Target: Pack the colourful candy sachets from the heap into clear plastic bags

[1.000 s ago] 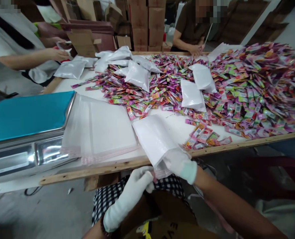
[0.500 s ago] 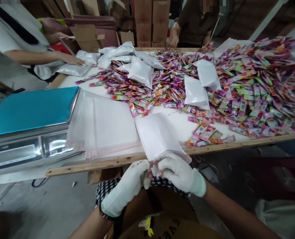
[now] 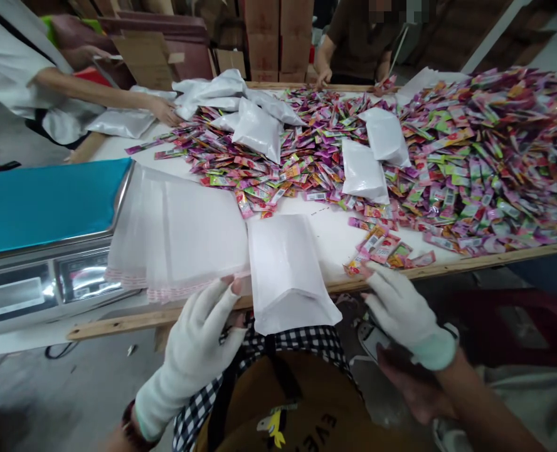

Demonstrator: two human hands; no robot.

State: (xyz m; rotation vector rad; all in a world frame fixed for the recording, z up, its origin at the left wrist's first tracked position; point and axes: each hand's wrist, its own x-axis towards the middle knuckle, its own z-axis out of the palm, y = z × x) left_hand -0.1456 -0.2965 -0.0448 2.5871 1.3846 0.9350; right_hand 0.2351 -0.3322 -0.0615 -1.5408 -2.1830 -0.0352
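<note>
A flat white bag (image 3: 283, 270) lies on the white table (image 3: 335, 235), its near end hanging over the wooden front edge. My gloved left hand (image 3: 202, 342) grips the bag's left edge, fingers spread, thumb hidden behind the bag. My gloved right hand (image 3: 401, 307) is open at the table's edge, its fingertips touching a small cluster of colourful sachets (image 3: 382, 251). A huge heap of the same sachets (image 3: 471, 157) covers the table's right and far side.
A stack of clear bags (image 3: 184, 232) lies left of the white bag, beside a scale with a teal platform (image 3: 43, 204). Filled white bags (image 3: 363, 169) sit on the heap. One person's hand (image 3: 165, 113) reaches in at far left; another person (image 3: 354, 44) stands behind the table.
My right hand let go of the white bag and moved right to the small sachet cluster. The bag now lies flatter, and my left hand shifted to its left edge.
</note>
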